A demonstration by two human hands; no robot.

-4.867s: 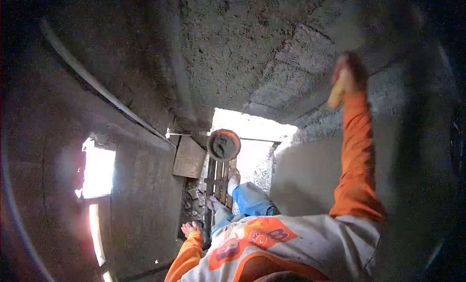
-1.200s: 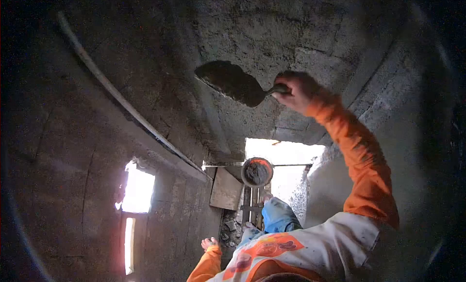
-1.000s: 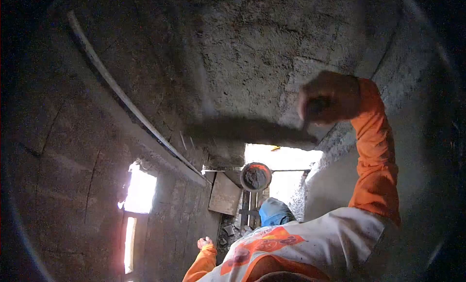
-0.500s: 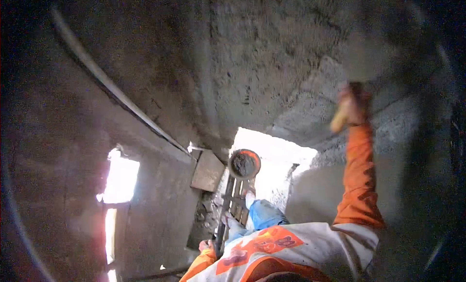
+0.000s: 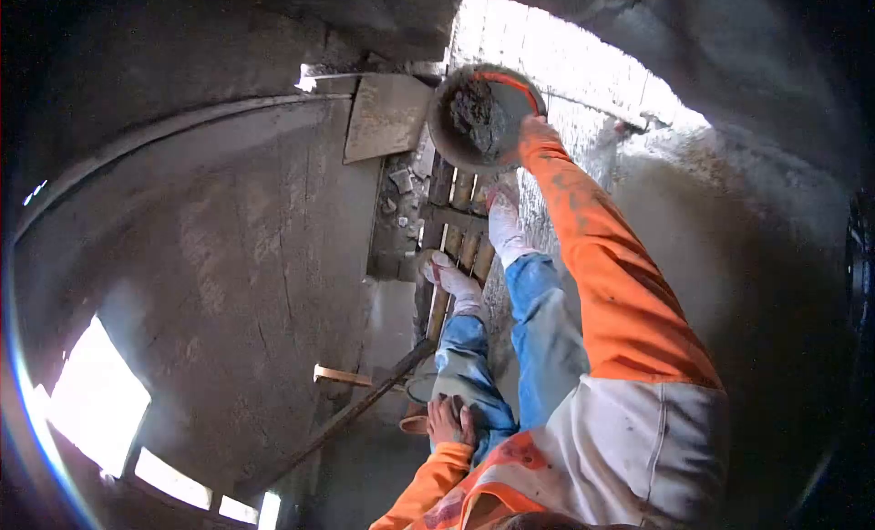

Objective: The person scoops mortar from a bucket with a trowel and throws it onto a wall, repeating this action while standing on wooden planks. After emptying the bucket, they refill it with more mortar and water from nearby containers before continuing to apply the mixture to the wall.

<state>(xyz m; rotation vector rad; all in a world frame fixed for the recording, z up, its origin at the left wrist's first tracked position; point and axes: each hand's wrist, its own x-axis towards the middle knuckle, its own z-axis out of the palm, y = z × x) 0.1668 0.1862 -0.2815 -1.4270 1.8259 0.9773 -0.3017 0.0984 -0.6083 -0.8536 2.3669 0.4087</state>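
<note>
My right hand [image 5: 536, 132] is at the right rim of a round pan [image 5: 444, 124] that has an orange patch inside its edge. Dark wet mortar [image 5: 476, 115] lies in the pan. Whether the fingers grip the rim or something inside it is too small to tell. Lower down, my left hand [image 5: 450, 422] rests on the knee of my blue jeans, fingers apart and holding nothing.
My feet stand on wooden slats [image 5: 462, 247]. A flat board [image 5: 387, 117] sits left of the pan, with rubble [image 5: 398, 193] below it. A diagonal pole [image 5: 351, 411] passes left of my legs. Bright openings show in the walls.
The view has tilted downward. My right arm has come down from the wall to the pan, which now appears higher and larger. My left hand is now on my knee.
</note>
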